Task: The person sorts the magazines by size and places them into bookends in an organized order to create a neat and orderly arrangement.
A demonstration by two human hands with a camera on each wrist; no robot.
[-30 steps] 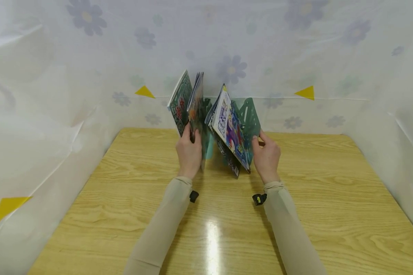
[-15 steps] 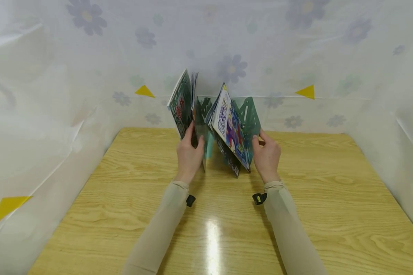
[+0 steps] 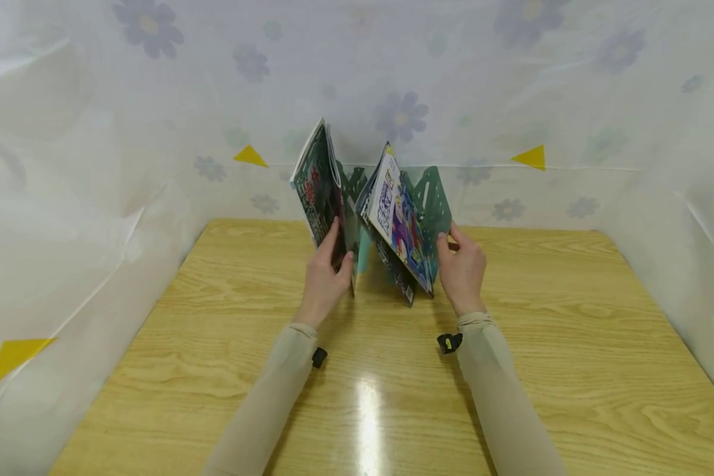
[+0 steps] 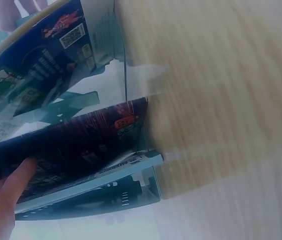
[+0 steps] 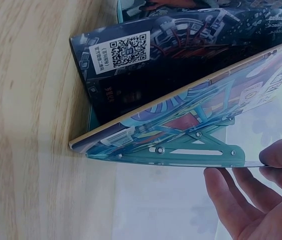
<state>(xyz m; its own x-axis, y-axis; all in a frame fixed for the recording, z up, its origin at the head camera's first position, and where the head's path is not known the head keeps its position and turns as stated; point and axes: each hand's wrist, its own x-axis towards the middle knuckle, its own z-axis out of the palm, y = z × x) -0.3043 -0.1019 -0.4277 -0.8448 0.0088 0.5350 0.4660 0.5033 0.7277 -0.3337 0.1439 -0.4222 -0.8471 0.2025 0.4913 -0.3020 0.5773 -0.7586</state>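
Observation:
A translucent green folding book rack (image 3: 433,198) stands near the table's back edge. In its left part, a green-covered book (image 3: 311,188) leans left, with a thinner dark book (image 4: 96,135) against it. My left hand (image 3: 323,281) presses a finger on the dark book's cover, the thumb apart from it. To the right, a colourful white-and-blue comic book (image 3: 391,208) leans over another dark book (image 5: 181,42) bearing a QR code. My right hand (image 3: 464,274) pinches the rack's right end panel between thumb and fingers. The rack's base is largely hidden behind books.
The wooden table (image 3: 571,370) extends around the rack and towards the person. Behind it hangs a pale flowered sheet (image 3: 452,73) with yellow triangles (image 3: 531,158) stuck on it. Black wrist cameras (image 3: 449,343) sit at both cuffs.
The dark book has shifted left and now lies against the green-covered book. My left hand's thumb has come away from it, and its wrist has swung left. The right hand keeps its place.

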